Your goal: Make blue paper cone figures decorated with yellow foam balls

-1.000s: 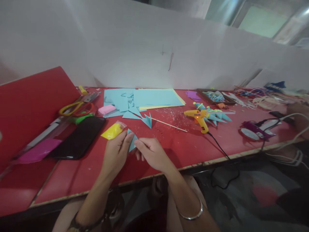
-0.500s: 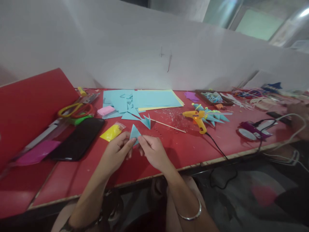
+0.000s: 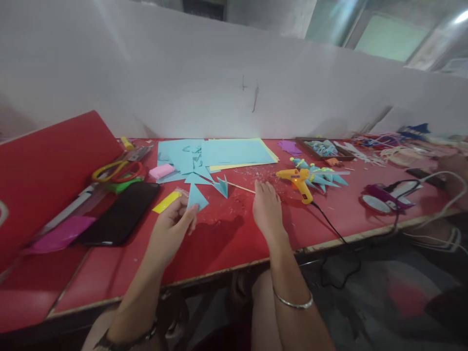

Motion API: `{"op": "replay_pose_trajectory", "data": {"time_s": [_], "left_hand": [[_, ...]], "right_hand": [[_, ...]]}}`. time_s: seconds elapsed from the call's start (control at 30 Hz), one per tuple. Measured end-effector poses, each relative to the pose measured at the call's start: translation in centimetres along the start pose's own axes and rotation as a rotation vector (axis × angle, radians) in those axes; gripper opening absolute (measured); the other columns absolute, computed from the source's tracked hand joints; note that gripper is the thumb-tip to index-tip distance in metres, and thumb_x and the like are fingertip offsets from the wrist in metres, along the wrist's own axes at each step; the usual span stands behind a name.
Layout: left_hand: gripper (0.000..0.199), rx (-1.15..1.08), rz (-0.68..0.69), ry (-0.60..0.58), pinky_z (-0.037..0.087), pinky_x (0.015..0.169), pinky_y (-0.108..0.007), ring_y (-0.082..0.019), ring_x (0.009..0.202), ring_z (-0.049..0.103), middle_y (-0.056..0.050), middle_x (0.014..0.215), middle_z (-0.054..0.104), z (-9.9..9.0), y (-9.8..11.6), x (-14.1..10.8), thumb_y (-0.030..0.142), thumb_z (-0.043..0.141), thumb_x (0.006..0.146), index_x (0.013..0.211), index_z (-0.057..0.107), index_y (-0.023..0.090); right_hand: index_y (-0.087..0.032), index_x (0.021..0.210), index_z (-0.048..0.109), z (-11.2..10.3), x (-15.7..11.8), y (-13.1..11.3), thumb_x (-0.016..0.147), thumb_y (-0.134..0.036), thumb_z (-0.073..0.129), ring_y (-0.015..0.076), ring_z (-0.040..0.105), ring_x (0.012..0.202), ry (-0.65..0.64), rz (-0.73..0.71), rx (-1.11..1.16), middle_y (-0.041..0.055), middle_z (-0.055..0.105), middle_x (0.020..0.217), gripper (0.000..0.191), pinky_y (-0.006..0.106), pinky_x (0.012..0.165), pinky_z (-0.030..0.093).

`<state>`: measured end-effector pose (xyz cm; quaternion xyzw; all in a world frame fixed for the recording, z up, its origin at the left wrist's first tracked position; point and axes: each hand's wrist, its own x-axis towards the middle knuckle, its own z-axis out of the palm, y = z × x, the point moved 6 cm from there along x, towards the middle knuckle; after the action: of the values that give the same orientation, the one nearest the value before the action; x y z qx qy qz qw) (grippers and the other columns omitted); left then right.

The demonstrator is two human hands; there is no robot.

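My left hand (image 3: 171, 226) pinches a light-blue paper triangle (image 3: 196, 197) between thumb and fingers, above the red table. My right hand (image 3: 268, 207) is lowered to the table, its fingers curled over the right end of a thin wooden stick (image 3: 239, 186); the fingertips are partly hidden. Near the stick's left end stands a folded blue paper piece (image 3: 221, 187). A yellow packet (image 3: 167, 201) lies just behind my left hand. To the right of my right hand rests a yellow glue gun (image 3: 298, 181) with a small light on.
Blue paper sheets (image 3: 239, 151) and cut scraps lie along the wall. At left are a black phone (image 3: 122, 214), scissors (image 3: 109, 170) and a pink packet (image 3: 162, 171). Behind the glue gun sits a spiky blue paper piece (image 3: 325, 178). A cord (image 3: 331, 224) hangs over the front edge.
My right hand has let go of the paper triangle and moved right, onto the stick's end. My left hand keeps the triangle, now turned and slightly farther left.
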<state>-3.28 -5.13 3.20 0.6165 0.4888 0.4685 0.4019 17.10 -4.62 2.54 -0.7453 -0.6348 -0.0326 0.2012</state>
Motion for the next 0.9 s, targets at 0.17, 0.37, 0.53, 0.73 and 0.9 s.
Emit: {"op": "replay_pose_trajectory", "data": {"time_s": [0.17, 0.37, 0.53, 0.73, 0.9], "left_hand": [[0.019, -0.006, -0.006, 0.022, 0.034, 0.044, -0.018, -0.007, 0.042, 0.04, 0.007, 0.047, 0.044, -0.3, 0.1, 0.1, 0.029, 0.047, 0.077, 0.062, 0.042, 0.019], [0.019, -0.009, 0.0, 0.015, 0.035, 0.044, -0.019, -0.007, 0.043, 0.04, 0.006, 0.047, 0.043, -0.3, 0.1, 0.3, 0.029, 0.048, 0.076, 0.061, 0.043, 0.019], [0.02, 0.023, -0.017, 0.03, 0.035, 0.046, -0.019, -0.008, 0.045, 0.04, 0.005, 0.049, 0.044, -0.8, -0.1, 0.3, 0.029, 0.048, 0.076, 0.059, 0.045, 0.019], [0.028, 0.056, -0.027, 0.018, 0.035, 0.049, -0.021, -0.009, 0.047, 0.041, 0.004, 0.048, 0.044, -1.1, -0.2, 0.3, 0.03, 0.043, 0.079, 0.054, 0.045, 0.019], [0.031, 0.021, -0.062, 0.084, 0.033, 0.049, -0.02, -0.009, 0.047, 0.037, 0.004, 0.046, 0.039, -1.9, -0.2, 0.3, 0.03, 0.044, 0.079, 0.051, 0.04, 0.018]], "right_hand": [[-0.006, 0.125, 0.039, 0.8, -0.2, 0.5, 0.081, -0.005, 0.031, 0.0287, 0.046, 0.109, -0.126, 0.06, -0.083, 0.0213, 0.053, 0.116, 0.045, 0.043, 0.085, 0.038], [-0.011, 0.106, 0.054, 0.3, 0.0, 0.7, 0.083, -0.007, 0.034, 0.0242, 0.052, 0.099, -0.144, 0.077, -0.125, 0.0158, 0.058, 0.104, 0.031, 0.036, 0.081, 0.039], [-0.01, 0.095, 0.058, 0.3, 0.0, 0.5, 0.08, -0.007, 0.039, 0.0222, 0.056, 0.089, -0.172, 0.063, -0.127, 0.0159, 0.06, 0.093, 0.024, 0.032, 0.073, 0.04], [-0.013, 0.091, 0.057, 0.0, -0.3, 0.6, 0.081, -0.013, 0.041, 0.0223, 0.056, 0.086, -0.09, 0.091, -0.087, 0.0134, 0.058, 0.092, 0.019, 0.033, 0.072, 0.036], [-0.017, 0.091, 0.055, -1.3, -0.5, -0.7, 0.086, -0.019, 0.035, 0.0204, 0.053, 0.088, 0.118, -0.021, 0.097, 0.0077, 0.058, 0.091, 0.021, 0.032, 0.075, 0.034]]}}
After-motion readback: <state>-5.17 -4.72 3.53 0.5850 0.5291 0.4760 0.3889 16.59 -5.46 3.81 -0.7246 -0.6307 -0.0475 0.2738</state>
